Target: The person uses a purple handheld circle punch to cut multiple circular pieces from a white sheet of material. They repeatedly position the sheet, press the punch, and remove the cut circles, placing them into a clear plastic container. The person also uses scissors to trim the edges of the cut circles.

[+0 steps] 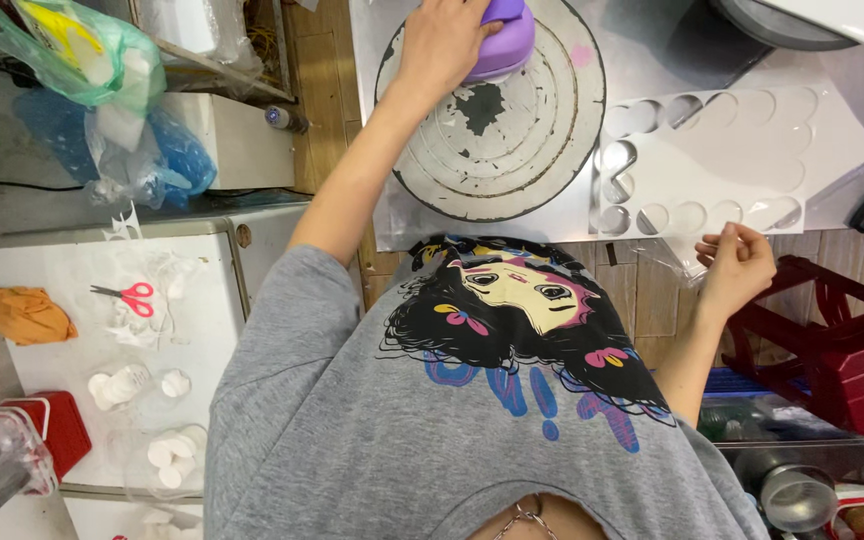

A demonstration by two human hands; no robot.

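My left hand (444, 42) presses down on a purple punch tool (505, 38) that rests on a worn round white turntable (512, 150) at the top of the view. My right hand (737, 262) pinches the near edge of a clear plastic sheet (742, 150) with several round holes cut in rows along its edges. The sheet lies to the right of the turntable on a grey work surface (652, 45). My grey printed shirt fills the lower middle of the view.
To the left stands a white cabinet top (82, 320) with red scissors (130, 296), an orange cloth (27, 315) and small round white discs (172, 455). Plastic bags (92, 90) hang at upper left. A dark red stool (842, 345) sits at right.
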